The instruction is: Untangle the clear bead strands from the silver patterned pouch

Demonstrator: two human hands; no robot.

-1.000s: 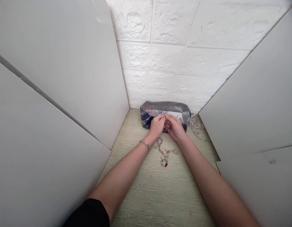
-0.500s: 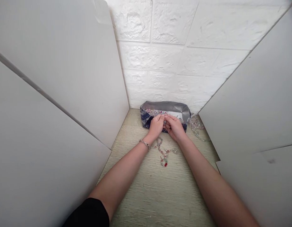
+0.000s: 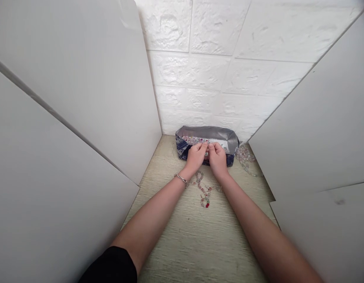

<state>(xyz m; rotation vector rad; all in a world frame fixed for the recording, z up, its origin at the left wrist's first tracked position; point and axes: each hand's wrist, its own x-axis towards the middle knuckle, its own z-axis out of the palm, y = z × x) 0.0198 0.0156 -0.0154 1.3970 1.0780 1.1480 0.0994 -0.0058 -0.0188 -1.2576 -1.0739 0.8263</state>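
Note:
My left hand (image 3: 197, 155) and my right hand (image 3: 217, 158) are close together over the front edge of a blue patterned box (image 3: 182, 148) with a silvery inside. Both are closed in a pinch, thumbs and fingertips nearly meeting. A few small beads (image 3: 206, 154) show between them; how they are held is too small to tell. Loose pink, clear and red beads (image 3: 192, 140) lie in the left part of the box. A string of beads (image 3: 202, 188) with red ones at its near end lies on the wooden surface below my hands.
More strung pale beads (image 3: 245, 154) lie right of the box. A white brick-patterned wall (image 3: 196, 70) stands behind. White panels (image 3: 111, 90) rise at the left, and another white panel (image 3: 314, 125) at the right.
My right hand has turned more upright and shifted slightly left, its fingers now more curled in. My left hand has hardly moved.

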